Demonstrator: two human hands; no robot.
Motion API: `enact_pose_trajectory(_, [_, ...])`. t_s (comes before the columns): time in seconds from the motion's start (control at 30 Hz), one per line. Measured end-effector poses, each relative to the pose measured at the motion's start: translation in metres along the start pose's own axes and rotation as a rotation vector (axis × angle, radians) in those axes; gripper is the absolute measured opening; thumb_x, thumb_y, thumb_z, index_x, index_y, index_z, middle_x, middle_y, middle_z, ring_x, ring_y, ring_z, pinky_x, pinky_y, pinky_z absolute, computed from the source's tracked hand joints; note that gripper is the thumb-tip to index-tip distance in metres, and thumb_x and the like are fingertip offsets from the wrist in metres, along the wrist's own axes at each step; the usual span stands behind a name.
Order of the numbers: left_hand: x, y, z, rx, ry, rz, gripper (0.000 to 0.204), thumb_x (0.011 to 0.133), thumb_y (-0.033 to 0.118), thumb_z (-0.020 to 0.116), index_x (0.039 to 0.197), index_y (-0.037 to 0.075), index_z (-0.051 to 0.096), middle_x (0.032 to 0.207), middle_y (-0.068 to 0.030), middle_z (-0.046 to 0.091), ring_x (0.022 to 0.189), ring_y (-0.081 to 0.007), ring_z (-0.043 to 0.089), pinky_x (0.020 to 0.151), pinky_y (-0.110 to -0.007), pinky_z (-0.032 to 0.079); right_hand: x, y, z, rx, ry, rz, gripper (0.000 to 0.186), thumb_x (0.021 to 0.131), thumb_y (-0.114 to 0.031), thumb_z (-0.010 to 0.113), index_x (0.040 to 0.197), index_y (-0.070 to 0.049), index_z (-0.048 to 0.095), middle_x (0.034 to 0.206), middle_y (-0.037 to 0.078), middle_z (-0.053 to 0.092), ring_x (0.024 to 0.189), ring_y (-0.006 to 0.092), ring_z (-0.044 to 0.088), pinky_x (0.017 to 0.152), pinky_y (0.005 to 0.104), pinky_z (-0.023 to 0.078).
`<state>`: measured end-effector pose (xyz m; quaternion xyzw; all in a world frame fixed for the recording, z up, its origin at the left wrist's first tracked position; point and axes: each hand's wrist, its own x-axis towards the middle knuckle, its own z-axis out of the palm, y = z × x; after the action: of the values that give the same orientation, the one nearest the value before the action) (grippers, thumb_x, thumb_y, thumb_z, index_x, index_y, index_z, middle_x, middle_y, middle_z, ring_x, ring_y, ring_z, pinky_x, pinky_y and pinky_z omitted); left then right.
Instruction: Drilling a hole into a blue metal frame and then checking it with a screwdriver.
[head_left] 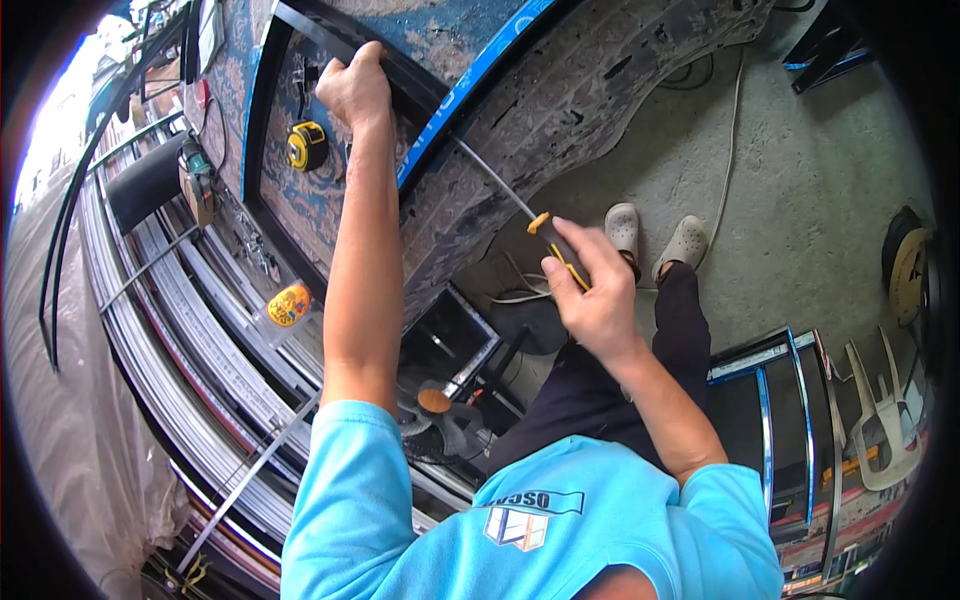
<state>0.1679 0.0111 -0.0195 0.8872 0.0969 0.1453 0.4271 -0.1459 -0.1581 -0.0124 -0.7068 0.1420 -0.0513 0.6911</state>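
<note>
My left hand [356, 85] is closed on the dark inner bar [412, 90] of a metal frame lying on a worn blue-and-brown worktop [555, 120]. The frame's outer edge carries blue film [470, 80]. My right hand [595, 285] grips the yellow-and-black handle [550, 240] of a long screwdriver, whose shaft [490, 175] runs up-left to that blue-edged side; its tip is hard to make out there. A yellow tape measure [306, 145] lies inside the frame, left of my forearm, near small dark fittings [303, 78].
Long metal profiles [190, 340] lie left, with a power tool [195, 165] and a plastic container [288, 305] on them. More frames [795, 400] and a pale plastic chair [875, 450] are at lower right. A cable [725, 190] crosses the concrete floor [790, 200] near my feet.
</note>
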Motion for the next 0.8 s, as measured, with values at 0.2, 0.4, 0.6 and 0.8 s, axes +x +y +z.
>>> enact_pose_trajectory(0.2, [-0.008, 0.007, 0.005, -0.225, 0.014, -0.094, 0.018, 0.073, 0.006, 0.074, 0.063, -0.003, 0.063, 0.063, -0.0019, 0.062, 0.056, -0.0115, 0.054, 0.054, -0.029, 0.042, -0.014, -0.004, 0.013, 0.609, -0.052, 0.624, 0.032, 0.099, -0.018, 0.066, 0.124, 0.003, 0.064, 0.095, 0.007, 0.067, 0.064, 0.0143, 0.062, 0.052, 0.0274, 0.048])
enact_pose_trajectory(0.4, [-0.001, -0.001, -0.002, 0.020, -0.040, -0.084, 0.014, 0.072, 0.007, 0.075, 0.071, -0.005, 0.068, 0.070, -0.0066, 0.067, 0.060, -0.0151, 0.060, 0.058, -0.029, 0.047, 0.000, 0.009, -0.001, 1.001, -0.152, 0.769, 0.044, 0.101, -0.018, 0.061, 0.138, 0.002, 0.050, 0.093, 0.004, 0.058, 0.056, 0.0103, 0.052, 0.048, 0.0223, 0.040])
enact_pose_trajectory(0.6, [-0.020, 0.010, 0.002, -0.195, -0.009, -0.090, 0.018, 0.071, 0.012, 0.075, 0.071, -0.005, 0.069, 0.068, -0.0046, 0.067, 0.060, -0.0136, 0.059, 0.058, -0.029, 0.046, -0.007, -0.012, -0.001, 0.586, -0.087, 0.484, 0.042, 0.098, -0.011, 0.065, 0.135, 0.006, 0.058, 0.089, 0.004, 0.062, 0.062, 0.0101, 0.057, 0.051, 0.0246, 0.045])
enact_pose_trajectory(0.8, [-0.007, 0.005, 0.005, -0.032, 0.014, -0.071, 0.015, 0.073, 0.014, 0.073, 0.072, -0.001, 0.071, 0.064, 0.0008, 0.063, 0.059, -0.0106, 0.055, 0.057, -0.030, 0.044, 0.014, 0.014, -0.022, 1.644, -0.351, 1.058, 0.041, 0.106, -0.028, 0.051, 0.135, 0.002, 0.051, 0.089, 0.006, 0.058, 0.049, 0.0059, 0.046, 0.040, 0.0193, 0.033])
